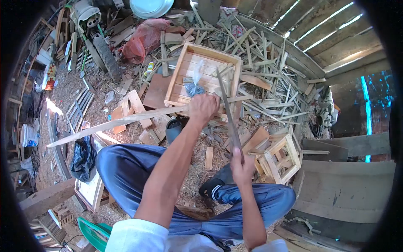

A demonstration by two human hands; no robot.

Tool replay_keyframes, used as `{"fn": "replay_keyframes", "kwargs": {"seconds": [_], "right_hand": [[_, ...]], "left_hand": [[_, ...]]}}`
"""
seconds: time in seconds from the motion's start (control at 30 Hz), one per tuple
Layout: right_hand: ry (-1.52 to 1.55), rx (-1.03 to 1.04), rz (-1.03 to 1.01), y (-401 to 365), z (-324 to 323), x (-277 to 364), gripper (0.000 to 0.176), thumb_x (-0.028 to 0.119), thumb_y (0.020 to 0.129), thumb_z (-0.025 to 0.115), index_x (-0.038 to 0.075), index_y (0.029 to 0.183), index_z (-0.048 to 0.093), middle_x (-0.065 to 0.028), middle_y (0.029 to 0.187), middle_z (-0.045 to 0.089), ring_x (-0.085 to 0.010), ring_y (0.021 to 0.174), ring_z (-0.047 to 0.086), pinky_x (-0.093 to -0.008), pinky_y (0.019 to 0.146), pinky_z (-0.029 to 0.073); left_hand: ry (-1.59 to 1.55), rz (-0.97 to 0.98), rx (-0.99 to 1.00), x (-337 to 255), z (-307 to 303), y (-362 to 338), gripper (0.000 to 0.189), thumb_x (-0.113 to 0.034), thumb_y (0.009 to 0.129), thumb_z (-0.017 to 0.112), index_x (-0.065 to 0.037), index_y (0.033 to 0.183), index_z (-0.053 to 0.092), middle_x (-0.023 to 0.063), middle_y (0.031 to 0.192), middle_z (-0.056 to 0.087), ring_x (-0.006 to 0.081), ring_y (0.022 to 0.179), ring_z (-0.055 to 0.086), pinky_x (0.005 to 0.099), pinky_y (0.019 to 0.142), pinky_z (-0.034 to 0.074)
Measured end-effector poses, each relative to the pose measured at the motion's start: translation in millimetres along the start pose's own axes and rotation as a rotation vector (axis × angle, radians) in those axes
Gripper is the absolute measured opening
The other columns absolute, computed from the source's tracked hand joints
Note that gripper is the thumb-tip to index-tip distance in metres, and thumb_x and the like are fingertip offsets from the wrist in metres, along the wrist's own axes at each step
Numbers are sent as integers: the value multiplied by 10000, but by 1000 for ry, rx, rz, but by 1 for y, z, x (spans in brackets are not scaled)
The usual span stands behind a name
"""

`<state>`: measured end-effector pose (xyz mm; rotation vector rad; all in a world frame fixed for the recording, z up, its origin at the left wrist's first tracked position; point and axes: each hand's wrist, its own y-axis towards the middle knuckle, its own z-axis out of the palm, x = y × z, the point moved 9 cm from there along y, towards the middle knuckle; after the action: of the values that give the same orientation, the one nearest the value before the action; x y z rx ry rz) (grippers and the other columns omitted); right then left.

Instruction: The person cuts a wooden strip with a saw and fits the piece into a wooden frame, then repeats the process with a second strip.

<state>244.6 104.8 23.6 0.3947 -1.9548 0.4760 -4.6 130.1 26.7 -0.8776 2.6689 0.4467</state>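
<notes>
My left hand (203, 110) is closed on a long, rough wooden strip (121, 120), which reaches far out to the left and narrows to a point. That fist sits at the near edge of a shallow wooden box (173, 86). Inside the box, just beyond my knuckles, lies a clear plastic bag of small dark pieces (194, 87). My right hand (242, 169) grips the dark handle of a long, straight grey-bladed tool (231, 119). Its blade points away from me, just right of my left fist, and overlaps the box in this view.
Split sticks (273, 90) are heaped behind and right of the box. A small wooden frame crate (277, 157) stands by my right knee. Further left are a red plastic bag (145, 40), a black bag (84, 157) and scattered offcuts. Plank walls (336, 38) rise at the right.
</notes>
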Motion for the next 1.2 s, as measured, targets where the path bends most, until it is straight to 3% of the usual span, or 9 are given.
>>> {"fn": "replay_keyframes", "kwargs": {"seconds": [0.3, 0.47, 0.5, 0.53, 0.67, 0.73, 1.0, 1.03, 1.2], "right_hand": [[38, 19, 67, 24, 19, -2, 556, 412, 958, 546, -13, 599, 524, -33, 463, 429, -129, 455, 430, -357, 460, 337], [330, -10, 84, 30, 28, -17, 505, 364, 1000, 493, 99, 579, 401, 16, 469, 373, -81, 393, 368, -252, 394, 303], [748, 107, 259, 32, 37, -30, 521, 371, 993, 502, 94, 559, 422, 16, 486, 405, -90, 414, 395, -280, 424, 328], [751, 109, 264, 36, 32, -24, 521, 371, 993, 502, 94, 559, 422, 16, 486, 405, -90, 414, 395, -280, 424, 328], [643, 163, 255, 31, 16, -1, 501, 327, 988, 511, 67, 565, 442, -27, 456, 406, -139, 389, 403, -320, 419, 334], [-266, 41, -213, 6, -8, 58, 483, 318, 957, 559, 3, 593, 516, -93, 452, 429, -181, 398, 447, -365, 436, 344], [-47, 0, 77, -34, -18, -8, 468, 319, 938, 583, -30, 629, 555, -126, 473, 404, -178, 415, 431, -388, 450, 336], [-55, 11, 4, -13, -9, -6, 554, 427, 976, 510, 52, 568, 501, 39, 497, 434, -65, 446, 413, -274, 416, 297], [-17, 45, 48, 49, 16, 10, 529, 432, 975, 523, 56, 602, 513, 44, 509, 432, -61, 441, 392, -272, 412, 283]], "left_hand": [[-12, 58, -6, -2, -1, -3, 535, -292, 940, 423, -41, 519, 637, 203, 558, 607, 352, 494, 624, 439, 541, 533], [-37, 36, -42, -3, -4, 4, 555, -301, 940, 425, -20, 505, 625, 201, 540, 599, 361, 487, 618, 445, 536, 529], [-33, 46, -27, -4, -5, 4, 555, -302, 940, 426, -21, 504, 623, 202, 540, 598, 361, 483, 616, 447, 532, 528], [-29, 44, -23, -1, -1, 5, 555, -302, 940, 426, -21, 504, 623, 202, 540, 598, 361, 483, 616, 447, 532, 528], [-25, 44, -34, -1, 0, 3, 550, -304, 939, 425, -23, 511, 626, 203, 537, 596, 364, 479, 614, 450, 529, 526], [-34, 34, -18, -1, -4, 5, 551, -305, 939, 425, -22, 512, 626, 203, 535, 595, 365, 478, 612, 451, 528, 525], [-17, 5, 48, -1, 0, 1, 547, -304, 945, 406, -29, 536, 643, 214, 568, 614, 369, 526, 637, 454, 567, 543], [-21, 11, 55, -3, 1, -1, 547, -304, 945, 406, -29, 536, 643, 214, 568, 614, 369, 526, 637, 454, 567, 543], [-10, 42, 10, -3, -2, 7, 535, -297, 937, 444, -25, 515, 630, 207, 552, 600, 375, 490, 614, 453, 527, 525]]}}
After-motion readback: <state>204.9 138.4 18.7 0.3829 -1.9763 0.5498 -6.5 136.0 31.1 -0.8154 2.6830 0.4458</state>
